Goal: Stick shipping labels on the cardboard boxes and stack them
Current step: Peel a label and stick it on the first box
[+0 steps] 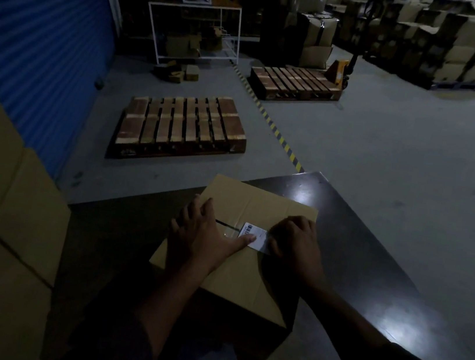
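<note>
Left hand [204,236] flat, thumb pinning label [254,238] at cardboard box [239,247] centre — right hand [297,243] at three o'clock, curled fingers pressing its edge — best smoothed outward.

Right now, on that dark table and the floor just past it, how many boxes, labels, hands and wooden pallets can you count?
Cardboard box on the dark table: 1
Shipping label on it: 1
Hands, left hand and right hand, both on the label: 2
Wooden pallets, nearer pallet and farther pallet: 2
Total: 6
</note>
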Available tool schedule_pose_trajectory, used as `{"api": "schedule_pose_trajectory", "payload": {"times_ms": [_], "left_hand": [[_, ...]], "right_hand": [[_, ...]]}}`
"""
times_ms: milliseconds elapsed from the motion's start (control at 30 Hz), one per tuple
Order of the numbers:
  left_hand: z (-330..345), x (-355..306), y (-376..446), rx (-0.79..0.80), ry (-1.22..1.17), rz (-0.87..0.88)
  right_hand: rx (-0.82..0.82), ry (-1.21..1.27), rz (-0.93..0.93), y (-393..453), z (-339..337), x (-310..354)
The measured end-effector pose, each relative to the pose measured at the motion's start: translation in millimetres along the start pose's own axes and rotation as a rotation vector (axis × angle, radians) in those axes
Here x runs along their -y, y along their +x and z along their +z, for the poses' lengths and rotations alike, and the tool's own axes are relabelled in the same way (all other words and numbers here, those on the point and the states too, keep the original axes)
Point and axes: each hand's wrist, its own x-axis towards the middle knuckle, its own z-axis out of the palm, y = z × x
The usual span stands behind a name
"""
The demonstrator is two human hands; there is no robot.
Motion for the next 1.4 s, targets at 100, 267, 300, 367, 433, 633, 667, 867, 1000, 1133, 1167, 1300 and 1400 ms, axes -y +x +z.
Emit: {"api": "schedule_pose_trajectory", "payload": {"times_ms": [100, 267, 300, 367, 433, 633, 667, 867, 1000, 1133, 1167, 1300, 1400], "left_hand": [[-2, 0, -1, 0.001, 0.005, -0.004], [-4, 1, -3, -0.007, -0.010, -0.008], [-4, 1, -3, -0.006, -0.016, -0.008], [-4, 1, -2, -0.004, -0.023, -0.009], [-4, 1, -2, -0.009, -0.014, -0.018], [-6, 0, -7, -0.014, -0.047, -0.083], [-6, 1, -11, -0.014, -0.055, -0.106], [-7, 13, -25, -0.040, -0.085, -0.170], [-9, 13, -15, -0.071, -0.112, -0.134], [0, 5, -12, -0.082, -0.117, -0.023], [2, 5, -11, -0.090, -0.117, 0.002], [5, 9, -10, -0.092, -0.114, 0.022], [6, 9, -10, -0.103, -0.110, 0.028]], "right_hand": [[-0.017, 0.009, 0.024, 0, 2, -1], [-0.116, -0.012, 0.071, -10, 6, -1], [-0.142, -0.034, 0.081, -15, 8, 0], [-0.174, -0.042, 0.125, -25, 13, 5], [-0.161, 0.027, 0.141, -32, 16, 7], [-0.071, 0.112, 0.052, -14, 11, -1], [-0.049, 0.118, 0.022, -9, 10, -4], [0.052, 0.044, -0.069, 12, 1, -16], [0.045, 0.045, -0.094, 14, 3, -15], [0.067, 0.016, -0.064, 21, 4, -13], [0.063, 0.012, -0.067, 21, 5, -13], [-0.026, 0.052, -0.082, 18, 9, -15], [-0.050, 0.027, -0.122, 15, 12, -16]]}}
